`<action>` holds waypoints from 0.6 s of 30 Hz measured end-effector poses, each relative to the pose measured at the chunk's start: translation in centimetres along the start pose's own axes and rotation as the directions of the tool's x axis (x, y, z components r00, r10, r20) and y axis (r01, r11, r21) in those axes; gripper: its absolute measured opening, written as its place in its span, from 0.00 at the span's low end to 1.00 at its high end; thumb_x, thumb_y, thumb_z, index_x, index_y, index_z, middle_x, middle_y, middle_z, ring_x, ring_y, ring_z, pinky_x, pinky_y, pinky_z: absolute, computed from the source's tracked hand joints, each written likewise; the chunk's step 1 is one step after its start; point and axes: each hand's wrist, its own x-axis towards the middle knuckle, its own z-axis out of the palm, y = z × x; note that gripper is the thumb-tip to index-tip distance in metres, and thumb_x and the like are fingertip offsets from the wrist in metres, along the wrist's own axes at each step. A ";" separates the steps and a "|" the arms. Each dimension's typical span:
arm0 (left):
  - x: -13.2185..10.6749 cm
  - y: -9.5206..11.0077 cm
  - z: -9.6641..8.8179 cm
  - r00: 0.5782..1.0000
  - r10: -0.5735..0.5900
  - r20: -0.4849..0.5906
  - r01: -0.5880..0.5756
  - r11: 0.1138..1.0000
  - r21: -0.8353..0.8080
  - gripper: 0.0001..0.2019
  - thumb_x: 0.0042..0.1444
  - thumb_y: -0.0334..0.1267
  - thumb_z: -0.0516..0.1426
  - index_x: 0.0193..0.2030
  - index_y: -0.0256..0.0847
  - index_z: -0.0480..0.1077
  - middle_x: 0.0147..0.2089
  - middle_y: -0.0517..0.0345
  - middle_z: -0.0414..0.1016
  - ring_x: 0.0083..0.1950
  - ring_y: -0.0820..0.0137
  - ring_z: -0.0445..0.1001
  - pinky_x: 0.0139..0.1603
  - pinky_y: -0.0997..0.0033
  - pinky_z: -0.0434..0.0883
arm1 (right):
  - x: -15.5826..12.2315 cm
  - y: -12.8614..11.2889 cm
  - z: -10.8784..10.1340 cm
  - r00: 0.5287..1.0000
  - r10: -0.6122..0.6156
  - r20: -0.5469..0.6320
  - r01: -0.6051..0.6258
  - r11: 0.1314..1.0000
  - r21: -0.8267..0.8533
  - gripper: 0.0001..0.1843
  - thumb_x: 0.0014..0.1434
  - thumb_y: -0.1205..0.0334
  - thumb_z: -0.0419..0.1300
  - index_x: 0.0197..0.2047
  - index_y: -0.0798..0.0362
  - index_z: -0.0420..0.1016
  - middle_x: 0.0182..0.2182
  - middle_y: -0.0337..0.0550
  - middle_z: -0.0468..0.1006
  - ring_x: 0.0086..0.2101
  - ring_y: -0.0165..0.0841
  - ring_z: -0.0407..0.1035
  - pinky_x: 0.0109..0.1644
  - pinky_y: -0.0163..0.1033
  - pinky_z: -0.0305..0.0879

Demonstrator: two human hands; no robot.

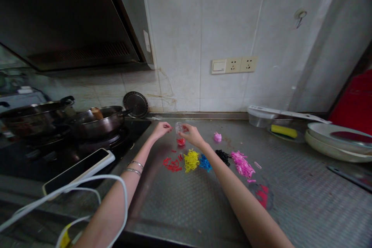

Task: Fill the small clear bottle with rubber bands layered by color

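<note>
A small clear bottle stands upright on the metal counter, red pieces lying in its bottom. My right hand is closed round its upper part. Just left of the bottle's mouth, my left hand has its fingertips pinched together; whatever is between them is too small to make out. Nearer to me lie loose red pieces, then a yellow pile, a blue pile partly behind my right forearm, a black pile and a pink pile. A small pink object sits beyond them.
At left, a pan and a pot stand on the stove. A phone-like device and white cable are close to my left arm. At right are a clear container, a yellow sponge and stacked plates.
</note>
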 end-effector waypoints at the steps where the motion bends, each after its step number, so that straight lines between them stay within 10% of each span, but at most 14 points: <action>1: 0.0 0.8 -0.7 0.999 0.031 0.016 -0.031 0.999 -0.009 0.05 0.43 0.33 0.55 0.27 0.33 0.69 0.26 0.54 0.74 0.27 0.73 0.71 0.31 0.74 0.67 | 0.0 0.1 0.0 1.000 0.000 0.000 0.000 1.000 0.004 0.19 0.48 0.60 0.59 0.44 0.57 0.70 0.36 0.47 0.76 0.35 0.32 0.69 0.41 0.36 0.64; 9: -1.2 8.6 -4.7 0.974 0.156 0.165 -0.166 0.985 0.046 0.08 0.45 0.36 0.55 0.30 0.32 0.69 0.28 0.52 0.75 0.29 0.73 0.71 0.31 0.75 0.66 | 0.1 0.5 0.4 1.000 -0.019 -0.014 0.019 1.000 0.014 0.19 0.49 0.58 0.58 0.45 0.56 0.69 0.36 0.46 0.75 0.36 0.32 0.69 0.41 0.36 0.64; 18: 0.1 9.6 -3.3 0.951 0.196 0.238 -0.244 0.950 0.194 0.07 0.43 0.35 0.55 0.28 0.33 0.71 0.25 0.57 0.73 0.28 0.74 0.70 0.29 0.77 0.64 | 0.4 0.8 0.5 1.000 -0.004 0.019 0.003 1.000 0.023 0.19 0.49 0.58 0.58 0.45 0.56 0.69 0.35 0.46 0.75 0.33 0.32 0.70 0.37 0.35 0.65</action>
